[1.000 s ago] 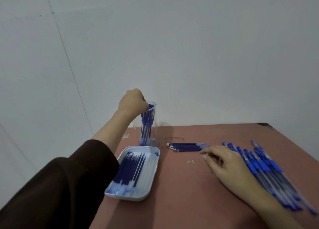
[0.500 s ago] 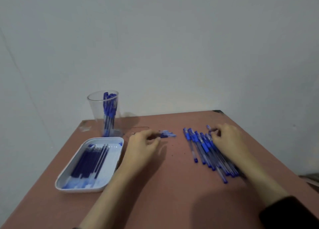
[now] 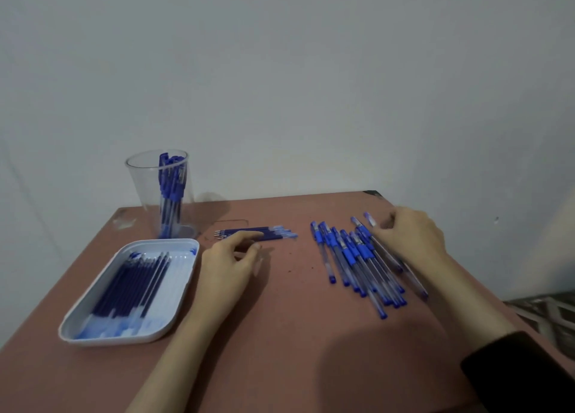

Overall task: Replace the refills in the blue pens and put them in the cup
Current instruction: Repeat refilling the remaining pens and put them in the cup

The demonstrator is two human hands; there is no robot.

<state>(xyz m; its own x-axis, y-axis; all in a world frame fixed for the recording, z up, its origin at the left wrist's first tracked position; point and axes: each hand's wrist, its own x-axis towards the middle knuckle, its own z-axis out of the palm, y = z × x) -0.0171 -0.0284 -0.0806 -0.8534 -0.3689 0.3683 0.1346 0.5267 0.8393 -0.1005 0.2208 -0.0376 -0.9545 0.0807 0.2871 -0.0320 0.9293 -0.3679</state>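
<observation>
A clear plastic cup (image 3: 146,179) stands at the table's back left with several blue pens (image 3: 169,192) upright in it. Several loose blue refills (image 3: 273,234) lie in a small row at the middle back. My left hand (image 3: 228,261) rests on the table just in front of them, fingers loosely curled, index fingertip at the row, holding nothing. Several more blue pens (image 3: 351,257) lie side by side on the right. My right hand (image 3: 412,235) lies over their far right side, fingers curled round the rightmost pen (image 3: 368,219).
A white tray (image 3: 183,291) with several blue refills (image 3: 130,285) sits at the front left, close to my left forearm. The brown table (image 3: 295,335) ends at the wall behind and drops off at the right, where patterned floor (image 3: 547,316) shows.
My left hand has left the cup and come down to the loose refills. My right hand has shifted from the left end of the pen row to its far right side.
</observation>
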